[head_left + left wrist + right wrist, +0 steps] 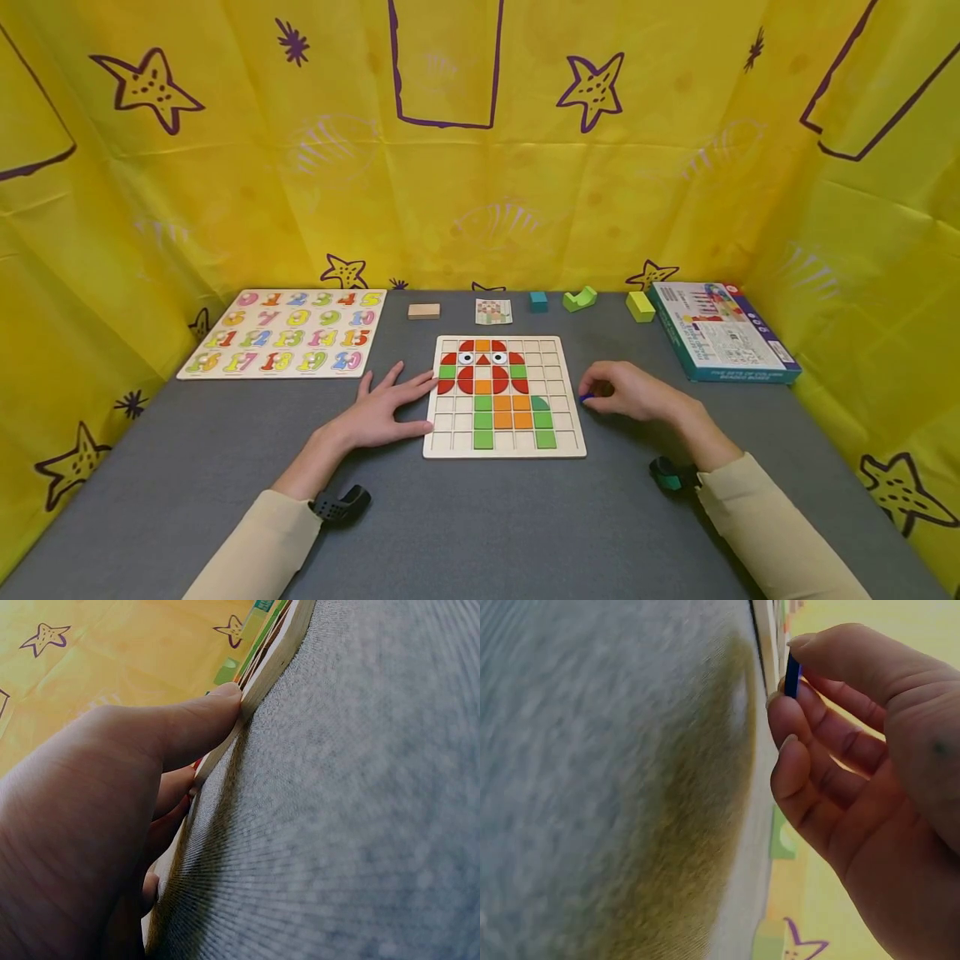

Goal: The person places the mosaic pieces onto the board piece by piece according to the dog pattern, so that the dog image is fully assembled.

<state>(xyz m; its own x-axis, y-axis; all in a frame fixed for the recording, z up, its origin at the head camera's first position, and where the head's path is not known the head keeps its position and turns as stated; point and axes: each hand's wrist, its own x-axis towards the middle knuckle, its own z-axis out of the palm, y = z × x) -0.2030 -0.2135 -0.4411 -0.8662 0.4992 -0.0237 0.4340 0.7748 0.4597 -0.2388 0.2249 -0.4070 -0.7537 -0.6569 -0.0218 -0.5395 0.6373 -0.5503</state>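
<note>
A wooden grid board (457,442) lies flat on the table, with red, orange and green tiles set in its squares like an animal figure with two eyes. My left hand (378,414) touches the board's left edge, thumb and fingers spread; the left wrist view shows the thumb (202,724) against the board's rim. Just off the board's right edge, my right hand (626,392) pinches a small dark blue tile (793,675) between thumb and fingertips. In the right wrist view the tile is seen edge-on, so its full shape is hidden.
A number puzzle board (281,333) lies at the left. Along the back stand a wooden block (424,312), a picture card (493,312), a teal cube (538,302), a green curved block (580,299) and a yellow-green block (641,307). A game box (723,333) lies at the right.
</note>
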